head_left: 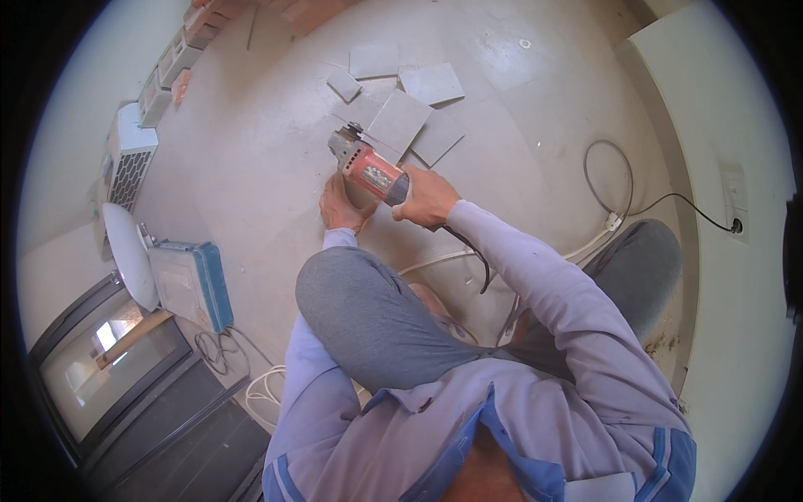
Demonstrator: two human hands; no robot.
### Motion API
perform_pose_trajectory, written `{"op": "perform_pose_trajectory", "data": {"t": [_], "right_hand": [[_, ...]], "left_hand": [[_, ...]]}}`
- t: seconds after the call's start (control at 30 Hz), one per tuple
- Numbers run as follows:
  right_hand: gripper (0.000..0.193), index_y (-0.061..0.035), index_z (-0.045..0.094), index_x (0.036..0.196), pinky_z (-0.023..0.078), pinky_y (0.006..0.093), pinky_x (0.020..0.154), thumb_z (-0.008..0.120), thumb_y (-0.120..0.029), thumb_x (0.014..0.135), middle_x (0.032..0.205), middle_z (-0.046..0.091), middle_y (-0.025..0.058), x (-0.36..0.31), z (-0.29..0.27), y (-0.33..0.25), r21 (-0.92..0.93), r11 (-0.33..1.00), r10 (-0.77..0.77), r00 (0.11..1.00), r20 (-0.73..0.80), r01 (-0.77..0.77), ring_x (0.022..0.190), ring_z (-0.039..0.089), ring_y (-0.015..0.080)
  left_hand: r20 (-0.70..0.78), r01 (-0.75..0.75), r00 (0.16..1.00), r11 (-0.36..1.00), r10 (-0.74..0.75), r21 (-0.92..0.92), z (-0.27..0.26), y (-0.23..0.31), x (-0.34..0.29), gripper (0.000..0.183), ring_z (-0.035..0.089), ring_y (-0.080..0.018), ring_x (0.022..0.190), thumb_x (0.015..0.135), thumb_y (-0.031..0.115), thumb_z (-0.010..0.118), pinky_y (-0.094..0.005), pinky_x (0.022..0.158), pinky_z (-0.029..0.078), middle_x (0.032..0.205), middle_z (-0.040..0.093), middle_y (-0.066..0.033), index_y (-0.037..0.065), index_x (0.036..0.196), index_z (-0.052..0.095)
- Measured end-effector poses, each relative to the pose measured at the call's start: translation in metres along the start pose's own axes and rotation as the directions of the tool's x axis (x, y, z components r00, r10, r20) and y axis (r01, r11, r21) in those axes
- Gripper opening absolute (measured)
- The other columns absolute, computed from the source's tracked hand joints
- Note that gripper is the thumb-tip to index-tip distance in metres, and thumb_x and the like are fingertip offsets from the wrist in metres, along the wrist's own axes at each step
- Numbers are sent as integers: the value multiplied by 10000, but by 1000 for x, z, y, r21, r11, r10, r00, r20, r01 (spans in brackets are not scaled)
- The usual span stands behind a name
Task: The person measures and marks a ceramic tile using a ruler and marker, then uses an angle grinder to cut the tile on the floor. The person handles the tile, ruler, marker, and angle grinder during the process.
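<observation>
A red and grey angle grinder (372, 170) is held above the floor, just beyond my knees. My right hand (427, 199) is wrapped round its dark rear end, where the black cord hangs down. Under the grinder's left side, my left hand (343, 205) grips the body near the metal head; some fingers are hidden behind it. The thin disc (376, 137) shows almost edge-on at the far side. Close beyond it lies a large grey tile (401, 120), with a tile piece (437, 140) to its right.
More tile pieces (374, 60) lie farther off. At the left stand a blue-edged case (191, 284), a white round basin-like thing (130, 255) and a box with honeycomb holes (134, 159). Blocks line the left wall. A cable (629, 180) runs to the right wall's socket (736, 224).
</observation>
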State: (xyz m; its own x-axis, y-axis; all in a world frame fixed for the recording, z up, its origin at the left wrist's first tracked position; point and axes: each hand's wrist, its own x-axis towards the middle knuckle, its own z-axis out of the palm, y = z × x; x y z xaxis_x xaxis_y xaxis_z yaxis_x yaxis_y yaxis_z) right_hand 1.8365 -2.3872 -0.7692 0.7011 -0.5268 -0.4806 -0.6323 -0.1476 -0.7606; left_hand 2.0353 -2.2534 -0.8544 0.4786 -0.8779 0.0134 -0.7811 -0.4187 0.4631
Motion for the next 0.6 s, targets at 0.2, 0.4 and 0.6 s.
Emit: {"op": "perform_pose_trajectory", "data": {"t": [0.2,0.4,0.6], "right_hand": [[764,47,537,1209,538,466,893,794,-382,630,1074,681,293,16,3,2,-22,1000,-1,1000,1,1,1012,670,434],[765,35,538,1220,535,469,900,790,-396,640,1082,681,290,30,8,3,-63,998,1,1000,17,0,1026,669,428],[727,9,561,1221,533,472,901,771,-389,650,1076,690,274,46,13,6,-63,997,-46,999,14,47,1026,671,422]], "left_hand": [[-133,19,991,987,2,158,-4,16,-5,1016,496,-381,1285,568,440,915,-510,1103,369,1332,557,-195,96,1420,479],[134,164,977,985,-169,47,-12,22,10,947,536,-385,1241,581,492,893,-503,1051,422,1295,597,-165,130,1376,524],[158,184,964,967,-212,178,-9,18,12,988,562,-416,1183,575,447,894,-506,1003,466,1245,596,-202,101,1383,444]]}}
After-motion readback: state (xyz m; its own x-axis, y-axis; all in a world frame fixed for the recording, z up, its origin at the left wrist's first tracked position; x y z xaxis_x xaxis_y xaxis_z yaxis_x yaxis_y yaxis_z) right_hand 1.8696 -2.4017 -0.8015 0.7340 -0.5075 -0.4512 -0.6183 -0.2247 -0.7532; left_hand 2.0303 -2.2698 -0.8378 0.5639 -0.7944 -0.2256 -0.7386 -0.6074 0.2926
